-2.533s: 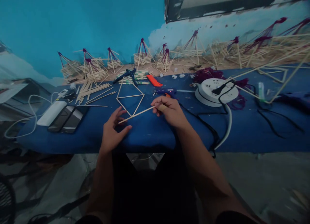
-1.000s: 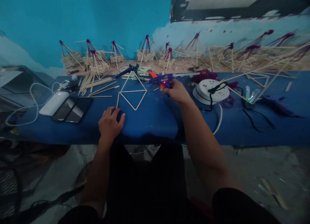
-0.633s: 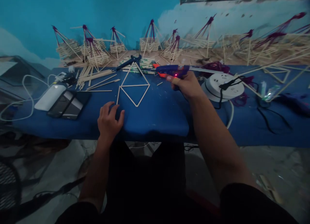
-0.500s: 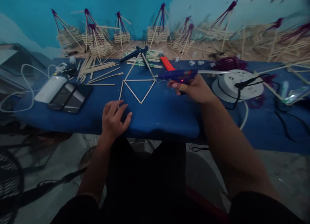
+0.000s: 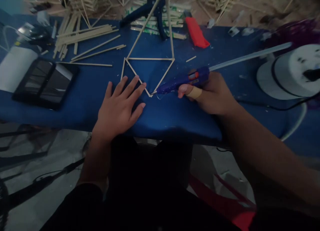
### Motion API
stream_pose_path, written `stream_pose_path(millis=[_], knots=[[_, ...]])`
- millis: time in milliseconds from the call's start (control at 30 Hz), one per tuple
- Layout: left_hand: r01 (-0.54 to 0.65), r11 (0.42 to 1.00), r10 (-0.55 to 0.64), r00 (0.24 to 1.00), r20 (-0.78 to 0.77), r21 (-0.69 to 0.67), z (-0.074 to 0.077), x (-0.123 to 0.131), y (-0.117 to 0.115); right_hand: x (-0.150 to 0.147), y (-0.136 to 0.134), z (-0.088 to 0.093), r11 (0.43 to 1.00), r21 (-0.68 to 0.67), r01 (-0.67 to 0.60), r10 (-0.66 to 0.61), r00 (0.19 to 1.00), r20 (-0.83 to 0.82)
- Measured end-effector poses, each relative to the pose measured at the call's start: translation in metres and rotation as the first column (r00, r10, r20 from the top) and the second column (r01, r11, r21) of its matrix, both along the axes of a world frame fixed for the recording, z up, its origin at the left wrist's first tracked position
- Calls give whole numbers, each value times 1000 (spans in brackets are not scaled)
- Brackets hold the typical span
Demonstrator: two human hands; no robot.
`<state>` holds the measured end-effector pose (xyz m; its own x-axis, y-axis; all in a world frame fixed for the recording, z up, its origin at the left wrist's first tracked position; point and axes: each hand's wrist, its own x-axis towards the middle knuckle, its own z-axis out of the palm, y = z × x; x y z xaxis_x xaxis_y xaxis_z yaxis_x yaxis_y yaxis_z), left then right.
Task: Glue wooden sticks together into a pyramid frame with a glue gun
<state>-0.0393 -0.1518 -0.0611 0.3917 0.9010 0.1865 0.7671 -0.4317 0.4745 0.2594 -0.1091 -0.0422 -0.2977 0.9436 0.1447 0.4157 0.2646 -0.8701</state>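
Observation:
In my right hand point(image 5: 207, 94), which has a tan band around one finger, is a blue glue gun point(image 5: 182, 82) with a long glue stick point(image 5: 250, 56) running out of its back. Its nozzle meets the near corner of a frame of thin wooden sticks point(image 5: 150, 59), where two sticks join in a point. My left hand point(image 5: 120, 106) lies flat with fingers spread, its fingertips at the frame's left sticks. From the frame's far corners, two more sticks rise and lean together at the top of the view.
Loose sticks point(image 5: 82, 36) lie at the back left, near a black phone-like device point(image 5: 47, 81). Behind the frame are a dark clamp-like tool point(image 5: 147, 12) and a red-orange handled tool point(image 5: 197, 32). A white cable reel point(image 5: 287, 72) stands at the right on the blue table point(image 5: 180, 121).
The glue gun has moved from the frame's far right corner to its near corner. My left hand has flattened and spread towards the frame. The view has tilted down and closer.

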Motion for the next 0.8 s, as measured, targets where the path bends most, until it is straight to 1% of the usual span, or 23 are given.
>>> stream_pose_path(millis=[167, 267, 333, 467, 567, 700, 800], knots=[[-13, 1000, 13, 1000, 11, -15, 0, 3, -5, 5, 0, -11, 998, 50, 26, -25, 1000, -17], [-7, 999, 8, 999, 33, -48, 1, 3, -5, 7, 1, -14, 997, 66, 43, -45, 999, 25], [0, 998, 3, 999, 42, -59, 1, 3, -4, 7, 1, -14, 995, 89, 40, -45, 997, 56], [12, 998, -10, 1000, 26, -59, 1, 2, -3, 5, 1, -12, 993, 120, 18, -25, 998, 53], [14, 998, -13, 1000, 22, -55, 1, 2, -4, 4, 1, -11, 994, 109, 19, -25, 998, 53], [2, 999, 1, 998, 57, -45, -1, 3, -4, 4, 1, -10, 996, 83, 22, -27, 998, 60], [3, 1000, -2, 999, 40, -21, -2, 3, -4, 4, 1, -10, 995, 90, 31, -38, 996, 77]])
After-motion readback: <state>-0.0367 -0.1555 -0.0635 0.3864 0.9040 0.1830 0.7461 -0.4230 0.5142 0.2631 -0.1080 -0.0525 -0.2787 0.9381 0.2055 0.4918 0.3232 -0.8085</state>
